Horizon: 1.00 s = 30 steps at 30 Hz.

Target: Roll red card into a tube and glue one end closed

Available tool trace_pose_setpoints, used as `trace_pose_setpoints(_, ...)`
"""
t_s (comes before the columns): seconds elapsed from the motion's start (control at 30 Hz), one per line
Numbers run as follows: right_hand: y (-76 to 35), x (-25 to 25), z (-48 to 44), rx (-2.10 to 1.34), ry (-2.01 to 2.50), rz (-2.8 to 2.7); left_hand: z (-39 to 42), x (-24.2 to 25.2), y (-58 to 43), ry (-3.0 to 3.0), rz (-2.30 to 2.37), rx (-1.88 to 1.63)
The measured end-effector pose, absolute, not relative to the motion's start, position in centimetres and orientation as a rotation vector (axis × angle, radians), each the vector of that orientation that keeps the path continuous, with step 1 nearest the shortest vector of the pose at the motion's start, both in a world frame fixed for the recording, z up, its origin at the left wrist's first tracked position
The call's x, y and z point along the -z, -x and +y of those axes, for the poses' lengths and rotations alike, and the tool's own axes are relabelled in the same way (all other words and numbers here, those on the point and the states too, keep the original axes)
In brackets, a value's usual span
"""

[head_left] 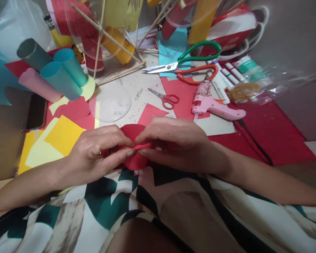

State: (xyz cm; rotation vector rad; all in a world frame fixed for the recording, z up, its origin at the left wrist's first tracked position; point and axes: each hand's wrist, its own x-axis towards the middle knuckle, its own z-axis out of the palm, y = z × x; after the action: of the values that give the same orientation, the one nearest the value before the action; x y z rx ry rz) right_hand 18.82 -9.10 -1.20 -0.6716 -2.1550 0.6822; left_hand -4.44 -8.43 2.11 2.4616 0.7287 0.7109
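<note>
Both hands meet over my lap on a curled piece of red paper [133,160]. My left hand [98,151] pinches its left side, thumb and fingers pressed together on the fold. My right hand [173,140] grips the right side, fingers closed over the paper's edge. The paper bends round into a rolled shape between them; part of it is hidden under the fingers.
Beyond the hands lie a clear plastic disc [110,102], small red scissors [167,99], a pink glue gun [213,105] with its cord, two larger scissors [192,61], markers [226,79], rolled paper tubes [58,73], yellow sheets [63,135], wooden sticks [121,72] and a phone [37,110].
</note>
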Motion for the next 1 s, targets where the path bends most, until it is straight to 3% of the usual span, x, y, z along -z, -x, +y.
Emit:
trace_pose_setpoints(0.77,-18.9,1.0,-8.8,-0.646,0.660,-2.170,-7.4,-2.5,4.8,-2.407,0.657,-0.716)
trace_pose_setpoints(1.0,-18.9,1.0,-8.5,-0.618,0.700,-2.164,-7.7,-2.8,5.0,-2.395,0.838,-0.691)
